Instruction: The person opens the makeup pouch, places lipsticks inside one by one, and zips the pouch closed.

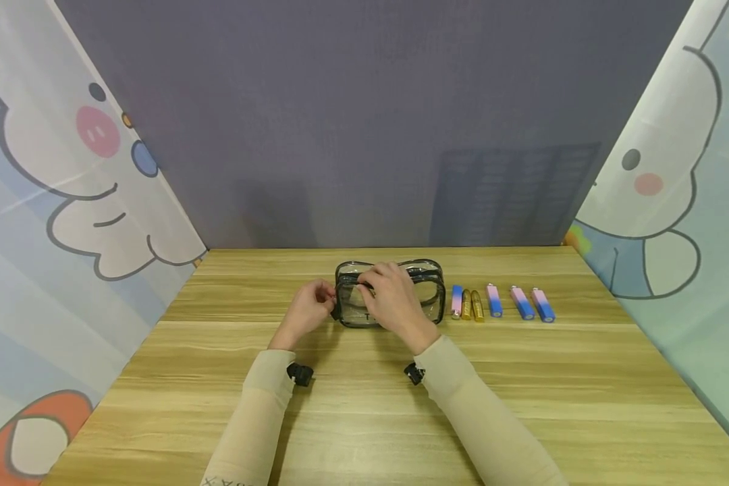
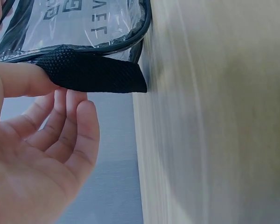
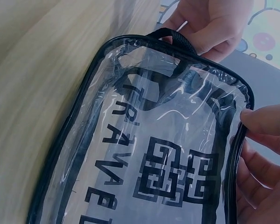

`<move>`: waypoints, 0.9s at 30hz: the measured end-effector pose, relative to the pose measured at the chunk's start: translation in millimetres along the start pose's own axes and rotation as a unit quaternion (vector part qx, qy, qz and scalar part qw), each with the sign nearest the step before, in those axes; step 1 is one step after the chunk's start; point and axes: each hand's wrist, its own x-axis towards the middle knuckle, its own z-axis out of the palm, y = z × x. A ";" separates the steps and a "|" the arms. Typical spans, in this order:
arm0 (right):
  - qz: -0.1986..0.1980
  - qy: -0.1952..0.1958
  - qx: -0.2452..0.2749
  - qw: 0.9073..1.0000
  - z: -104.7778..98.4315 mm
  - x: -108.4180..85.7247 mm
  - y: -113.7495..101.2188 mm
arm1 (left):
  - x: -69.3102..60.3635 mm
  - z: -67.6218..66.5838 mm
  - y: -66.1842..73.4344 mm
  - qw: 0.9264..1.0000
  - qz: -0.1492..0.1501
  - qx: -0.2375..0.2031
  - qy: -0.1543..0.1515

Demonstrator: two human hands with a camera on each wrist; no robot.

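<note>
Visibly, the left grip point(image 1: 307, 308) holds the clear pouch's point(image 3: 177, 126) woven loop point(image 2: 98, 72).

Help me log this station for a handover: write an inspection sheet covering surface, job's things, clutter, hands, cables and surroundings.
Surface: wood-grain table, carrying the bag and a row of small pieces.
Job's things: clear bag with black trim; black strap at one end.
Clutter: to the bag's right, four pink-and-blue sticks and two gold pieces, the gold pair side by side.
Hands: left hand holds the strap; right hand pinches the bag's upper edge.
Cables: nothing seen.
Surroundings: grey panel behind; cartoon-printed sheets on both sides.
</note>
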 end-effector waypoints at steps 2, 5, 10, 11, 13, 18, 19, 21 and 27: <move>-0.003 -0.001 -0.003 1.000 -0.1 0.3 0.3 | -0.1 -0.5 0.5 1.000 -0.007 0.003 0.000; -0.006 -0.001 -0.002 1.000 0.0 0.4 0.7 | -0.5 -1.4 1.3 1.000 -0.018 0.013 0.003; -0.007 0.001 0.000 1.000 -0.7 0.9 0.1 | -0.3 -2.0 2.9 0.999 -0.030 0.018 0.005; -0.007 0.001 0.000 1.000 -0.8 1.1 0.0 | -0.2 -1.8 3.1 0.999 -0.031 0.017 0.006; -0.006 -0.001 -0.003 1.000 -1.2 1.4 -0.3 | 0.1 -1.3 3.2 0.999 -0.031 0.016 0.007; -0.005 -0.004 -0.004 1.000 -1.7 2.0 -0.8 | 0.5 -1.4 3.7 0.999 -0.024 0.020 0.015; -0.004 -0.005 -0.004 1.000 -1.6 2.0 -0.8 | 0.3 -1.8 4.2 0.999 -0.024 0.020 0.016; -0.004 -0.005 -0.004 1.000 -1.6 2.1 -1.1 | -0.1 -2.5 5.0 0.999 -0.025 0.018 0.017; -0.005 0.001 -0.013 1.000 0.1 0.9 -1.8 | -0.3 -2.7 4.9 0.999 -0.033 0.004 0.029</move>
